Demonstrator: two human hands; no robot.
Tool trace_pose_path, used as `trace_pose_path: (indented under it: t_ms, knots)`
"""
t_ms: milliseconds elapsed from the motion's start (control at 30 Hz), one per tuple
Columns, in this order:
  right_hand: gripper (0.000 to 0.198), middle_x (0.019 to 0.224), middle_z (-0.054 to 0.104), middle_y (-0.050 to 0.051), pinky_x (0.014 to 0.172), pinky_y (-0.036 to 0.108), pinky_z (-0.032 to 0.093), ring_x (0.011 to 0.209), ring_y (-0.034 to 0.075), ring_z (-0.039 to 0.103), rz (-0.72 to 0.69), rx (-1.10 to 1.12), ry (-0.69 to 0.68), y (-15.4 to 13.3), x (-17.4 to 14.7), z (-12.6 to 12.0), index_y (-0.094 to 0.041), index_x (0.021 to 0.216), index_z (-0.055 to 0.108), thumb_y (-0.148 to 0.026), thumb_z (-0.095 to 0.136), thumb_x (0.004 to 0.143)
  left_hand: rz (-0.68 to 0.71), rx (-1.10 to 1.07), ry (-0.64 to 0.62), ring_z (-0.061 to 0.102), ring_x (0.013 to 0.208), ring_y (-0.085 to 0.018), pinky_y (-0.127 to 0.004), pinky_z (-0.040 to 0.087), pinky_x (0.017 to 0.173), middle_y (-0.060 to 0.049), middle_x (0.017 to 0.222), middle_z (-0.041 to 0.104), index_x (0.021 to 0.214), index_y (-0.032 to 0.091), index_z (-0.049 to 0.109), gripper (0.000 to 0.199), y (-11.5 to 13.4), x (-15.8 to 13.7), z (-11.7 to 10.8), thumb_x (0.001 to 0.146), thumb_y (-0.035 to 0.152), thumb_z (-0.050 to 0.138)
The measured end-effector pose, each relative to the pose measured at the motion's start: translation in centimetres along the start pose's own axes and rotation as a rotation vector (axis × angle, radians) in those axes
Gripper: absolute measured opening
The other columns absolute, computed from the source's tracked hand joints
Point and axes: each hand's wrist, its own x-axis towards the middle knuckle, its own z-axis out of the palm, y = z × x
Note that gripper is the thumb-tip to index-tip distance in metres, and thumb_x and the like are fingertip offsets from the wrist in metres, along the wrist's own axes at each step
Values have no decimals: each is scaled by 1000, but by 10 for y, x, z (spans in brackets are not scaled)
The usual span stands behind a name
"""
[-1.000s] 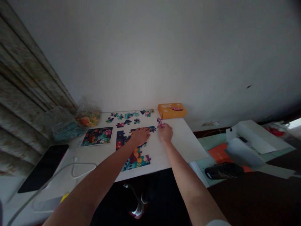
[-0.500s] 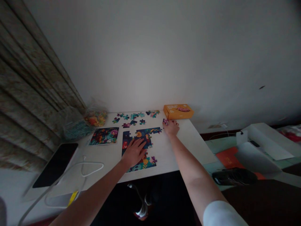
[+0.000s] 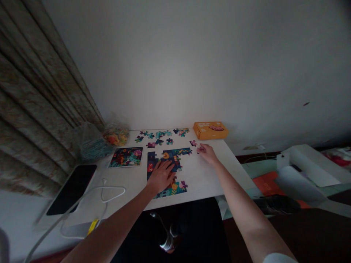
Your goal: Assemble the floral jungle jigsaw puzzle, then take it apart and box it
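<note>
My left hand [image 3: 162,177] lies flat with fingers spread on the partly joined jigsaw puzzle [image 3: 177,188], covering its middle. The puzzle shows dark blue areas, flowers and a red figure, with gaps at its right side. To the right of its top edge, my right hand [image 3: 207,153] is closed in a pinch on a small puzzle piece [image 3: 198,151], mostly hidden by the fingers. A loose purple puzzle piece [image 3: 193,143] rests just beyond those fingertips. Several other loose puzzle pieces [image 3: 169,141] lie along the back of the white table [image 3: 203,182].
An orange box [image 3: 210,130] stands at the back right against the wall. Left of the puzzle is a picture card [image 3: 125,157], with plastic bags of pieces [image 3: 116,136] behind it. A dark tablet [image 3: 71,189] and a white cable [image 3: 113,188] occupy the left side.
My right hand has drawn back toward me and to the right, leaving the purple piece on the table. My left hand stays on the puzzle. The view has shifted slightly.
</note>
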Motion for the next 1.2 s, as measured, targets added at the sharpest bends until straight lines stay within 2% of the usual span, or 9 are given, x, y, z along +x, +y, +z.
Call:
trace_pose_path:
  t_ms: [100, 200, 367, 467, 633, 800, 1000, 1200]
  knots:
    - [50, 110, 77, 8, 92, 37, 56, 94, 22, 72, -39, 52, -63, 11, -11, -10, -22, 124, 71, -27, 80, 75, 0, 0, 0, 54, 138, -28, -53, 35, 122, -12, 146, 62, 136, 20, 65, 40, 0, 0, 0, 102, 35, 51]
    - [51, 106, 78, 7, 91, 37, 57, 92, 20, 73, -52, 135, -75, 12, -16, -13, -22, 125, 69, -20, 78, 75, 0, -10, 12, 55, 138, -28, -53, 35, 122, -12, 146, 62, 135, 21, 66, 39, 0, 0, 0, 102, 36, 52]
    - [56, 95, 76, 4, 79, 29, 58, 77, 15, 70, 15, 237, -47, 7, -12, -10, -20, 123, 68, -8, 77, 69, -2, -4, 7, 55, 138, -28, -54, 36, 121, -12, 147, 62, 136, 20, 65, 40, 0, 0, 0, 102, 35, 51]
    - [59, 89, 73, 1, 74, 27, 58, 72, 13, 68, 48, 267, -56, 7, -12, -9, -22, 123, 67, -7, 78, 67, -4, 9, 0, 54, 138, -28, -53, 35, 122, -12, 147, 62, 137, 21, 65, 40, 0, 1, 0, 102, 35, 51]
    - [61, 90, 71, 0, 76, 30, 58, 73, 14, 67, 23, 347, -78, 11, -18, -9, -23, 124, 67, -13, 80, 65, -3, -6, 2, 55, 138, -28, -52, 36, 121, -12, 146, 62, 136, 20, 65, 39, 0, 0, 1, 101, 34, 53]
    - [61, 100, 67, 2, 79, 34, 60, 81, 16, 65, -40, 386, 62, 11, -29, -1, -26, 120, 70, -19, 81, 61, 4, 3, 14, 55, 138, -28, -52, 37, 121, -12, 146, 62, 136, 20, 65, 40, -1, 1, 2, 102, 35, 52]
    - [56, 107, 67, 7, 78, 38, 58, 77, 17, 64, 97, 571, 286, 3, -51, 19, -21, 117, 69, -37, 80, 65, 5, 5, 4, 55, 138, -28, -54, 37, 121, -12, 147, 62, 137, 20, 64, 41, -1, 1, 1, 102, 35, 49]
    - [40, 88, 72, 5, 78, 36, 58, 80, 20, 68, 151, 722, 363, -7, -61, 14, -21, 96, 65, -53, 74, 73, 9, 3, -9, 54, 138, -29, -54, 37, 121, -12, 148, 61, 137, 21, 65, 41, -1, 2, -1, 102, 34, 49]
